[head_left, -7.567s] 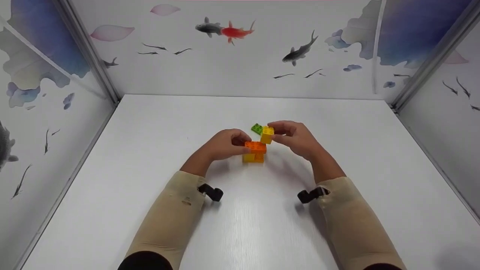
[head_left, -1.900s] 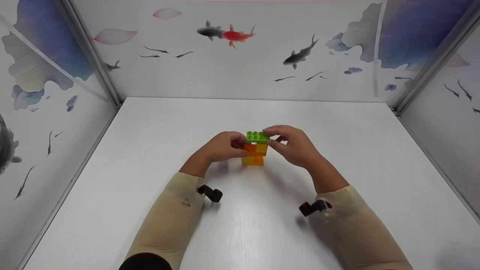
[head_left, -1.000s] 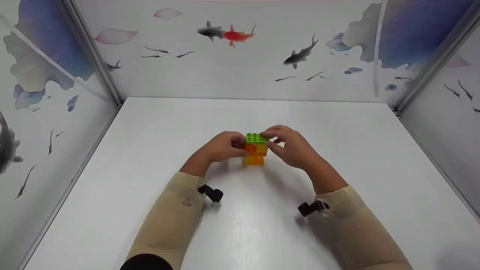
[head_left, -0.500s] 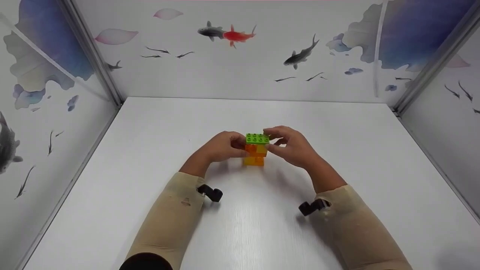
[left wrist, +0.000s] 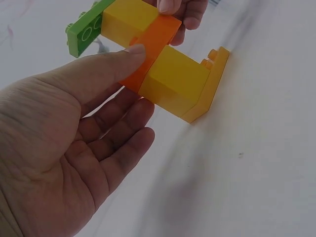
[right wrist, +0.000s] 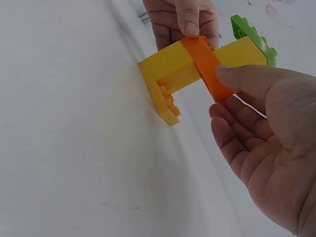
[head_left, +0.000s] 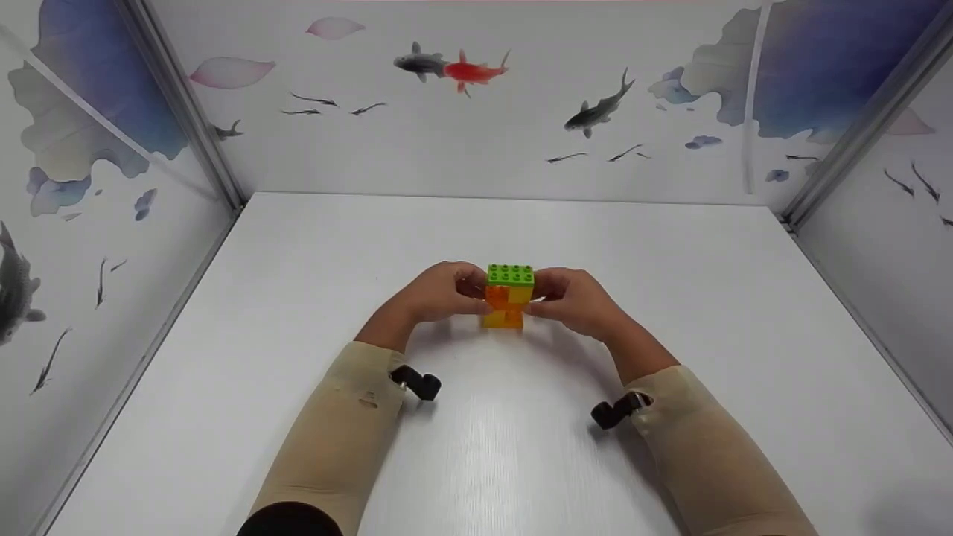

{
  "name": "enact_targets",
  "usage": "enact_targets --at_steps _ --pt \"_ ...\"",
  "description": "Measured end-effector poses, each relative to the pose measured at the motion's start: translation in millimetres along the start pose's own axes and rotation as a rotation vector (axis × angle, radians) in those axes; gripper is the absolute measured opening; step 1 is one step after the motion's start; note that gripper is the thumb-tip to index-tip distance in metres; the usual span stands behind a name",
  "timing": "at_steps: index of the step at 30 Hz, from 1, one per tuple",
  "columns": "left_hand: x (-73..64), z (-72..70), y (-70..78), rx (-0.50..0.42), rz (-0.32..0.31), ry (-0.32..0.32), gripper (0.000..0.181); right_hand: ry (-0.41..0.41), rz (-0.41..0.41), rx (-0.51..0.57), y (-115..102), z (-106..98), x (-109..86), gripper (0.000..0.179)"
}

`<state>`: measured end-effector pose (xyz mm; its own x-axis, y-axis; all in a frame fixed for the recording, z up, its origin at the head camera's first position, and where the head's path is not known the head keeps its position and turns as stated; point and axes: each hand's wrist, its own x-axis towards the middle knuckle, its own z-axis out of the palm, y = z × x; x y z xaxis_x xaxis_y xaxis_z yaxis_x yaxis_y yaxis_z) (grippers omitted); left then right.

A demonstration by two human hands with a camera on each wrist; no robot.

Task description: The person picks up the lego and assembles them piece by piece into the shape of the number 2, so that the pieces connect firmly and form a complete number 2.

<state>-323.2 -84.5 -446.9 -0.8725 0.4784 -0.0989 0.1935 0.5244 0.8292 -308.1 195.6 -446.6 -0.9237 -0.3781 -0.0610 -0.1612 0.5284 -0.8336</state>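
A small tower of toy building bricks stands between both hands in the head view. From the bottom up it has a light-orange flat plate [left wrist: 212,89], a yellow brick [left wrist: 177,74], a flat orange brick [right wrist: 205,64], a second yellow brick [left wrist: 129,19] and a studded green plate [head_left: 511,275] on top. The left hand [head_left: 441,292] pinches the orange brick's left end, its thumb across the near side. At the opposite end the right hand [head_left: 575,298] holds the same orange brick between thumb and fingers. Both yellow bricks sit toward opposite ends, leaving overhangs.
The tower stands mid-way on a white table [head_left: 476,447]. White panels painted with fish [head_left: 475,71] enclose the back and sides. Black wrist mounts [head_left: 418,383] stick out from both sleeves.
Earlier the right hand held a yellow brick while the green plate lay behind. The green plate then came onto the top, and the right hand has just slid down from it to the orange brick.
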Motion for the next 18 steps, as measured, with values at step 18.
enact_targets --at_steps 18 --pt "9.6 5.5 -4.2 -0.022 -0.068 0.1 0.034 0.138 0.143 0.1 -1.0 4.3 4.8 0.043"
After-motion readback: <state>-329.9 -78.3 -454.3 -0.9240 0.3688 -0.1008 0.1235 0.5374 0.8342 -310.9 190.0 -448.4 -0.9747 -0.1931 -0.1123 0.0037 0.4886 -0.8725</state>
